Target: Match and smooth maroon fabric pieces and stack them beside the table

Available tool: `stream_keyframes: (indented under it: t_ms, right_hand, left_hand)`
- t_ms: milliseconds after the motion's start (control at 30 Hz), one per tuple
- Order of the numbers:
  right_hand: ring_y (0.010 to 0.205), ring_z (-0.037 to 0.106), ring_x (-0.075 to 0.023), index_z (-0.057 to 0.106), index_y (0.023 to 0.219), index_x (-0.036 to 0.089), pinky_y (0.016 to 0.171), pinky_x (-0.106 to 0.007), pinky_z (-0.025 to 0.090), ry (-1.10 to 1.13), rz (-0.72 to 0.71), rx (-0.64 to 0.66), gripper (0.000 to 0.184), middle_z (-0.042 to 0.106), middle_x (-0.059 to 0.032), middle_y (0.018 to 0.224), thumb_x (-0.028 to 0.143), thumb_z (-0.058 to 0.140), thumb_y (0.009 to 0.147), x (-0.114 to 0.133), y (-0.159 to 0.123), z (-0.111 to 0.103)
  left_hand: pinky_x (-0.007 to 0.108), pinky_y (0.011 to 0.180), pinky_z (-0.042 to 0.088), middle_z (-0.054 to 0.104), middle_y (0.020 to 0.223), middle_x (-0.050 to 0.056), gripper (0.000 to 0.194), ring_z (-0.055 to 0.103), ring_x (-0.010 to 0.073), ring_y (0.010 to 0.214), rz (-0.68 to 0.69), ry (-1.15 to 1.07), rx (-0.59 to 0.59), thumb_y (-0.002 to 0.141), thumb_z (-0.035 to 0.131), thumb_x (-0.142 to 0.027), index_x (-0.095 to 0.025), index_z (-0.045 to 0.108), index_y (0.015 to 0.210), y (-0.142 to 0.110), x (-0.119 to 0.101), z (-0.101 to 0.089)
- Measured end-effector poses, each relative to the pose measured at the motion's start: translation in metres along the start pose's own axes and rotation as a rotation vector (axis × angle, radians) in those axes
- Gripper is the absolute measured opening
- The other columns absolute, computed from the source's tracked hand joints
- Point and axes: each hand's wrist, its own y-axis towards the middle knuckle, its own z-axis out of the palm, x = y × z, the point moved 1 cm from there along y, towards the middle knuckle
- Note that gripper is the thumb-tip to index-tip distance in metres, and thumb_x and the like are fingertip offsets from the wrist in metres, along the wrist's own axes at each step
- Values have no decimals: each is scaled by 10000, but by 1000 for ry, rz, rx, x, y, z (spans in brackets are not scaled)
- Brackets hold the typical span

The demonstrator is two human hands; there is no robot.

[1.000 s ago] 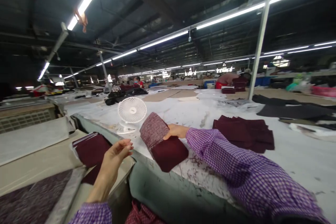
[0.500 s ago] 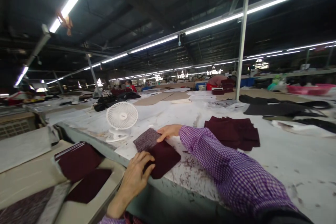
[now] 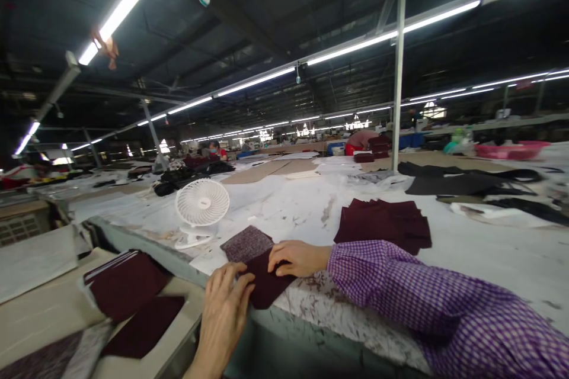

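A dark maroon fabric piece [image 3: 265, 285] lies at the near edge of the white-covered table, with a mottled purple-grey fabric piece [image 3: 247, 243] against its upper left side. My left hand [image 3: 226, 302] rests at the left edge of the maroon piece, its fingers bent and apart. From the right, my right hand [image 3: 302, 257] lies over the same piece with its fingertips touching the top. Part of the maroon fabric is hidden under both hands. Neither hand visibly pinches the cloth.
Just behind stands a small white fan [image 3: 202, 204]. Right of it lies a fanned stack of maroon pieces [image 3: 382, 222]. On a lower surface at left are a maroon bundle [image 3: 127, 284] and a single maroon piece [image 3: 144, 327]. A metal post [image 3: 398, 83] rises from the table.
The fabric has come down from my right hand's grip to lie flat on the table. My left hand has moved right onto its edge. My right hand has shifted from its top corner onto its middle.
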Motion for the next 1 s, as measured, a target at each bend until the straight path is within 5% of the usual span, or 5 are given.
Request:
stream_keyframes:
  t_ms: [167,333,500,767,1000]
  right_hand:
    - [905,606,-160,707,970,193,832,-223,435,-71,-49,-34,216,659,-51,1035,166,610,779,-4,-3,-1]
    - [900,618,-159,706,978,138,821,-246,446,2,-45,-18,229,680,-78,1016,203,544,831,-9,-1,-5]
    - [907,637,-166,693,984,142,832,-268,459,187,106,-73,403,698,-61,1002,377,369,936,1,-1,-11]
    - [777,603,-157,700,949,168,711,-254,414,-17,-27,-114,275,696,-36,889,369,535,857,28,-1,-4]
    - [633,523,-116,702,765,162,590,-229,353,155,167,-37,178,647,2,695,267,559,783,22,0,4]
  left_hand:
    - [335,857,475,649,1033,60,213,589,230,976,61,-189,140,805,610,-369,-247,648,976,-13,-7,-4]
    - [290,838,474,691,947,48,192,627,193,919,-214,-382,180,865,507,-302,-209,675,852,-10,-4,-7]
    - [271,747,466,703,846,35,243,636,186,807,-507,-460,155,849,501,-331,-168,680,876,-1,-6,-10]
    - [255,710,457,712,822,3,203,639,168,767,-522,-411,119,844,516,-275,-199,704,857,1,-14,-9]
    - [280,842,489,718,949,21,133,650,174,899,-415,-554,-1,823,600,-271,-215,705,881,-9,-9,0]
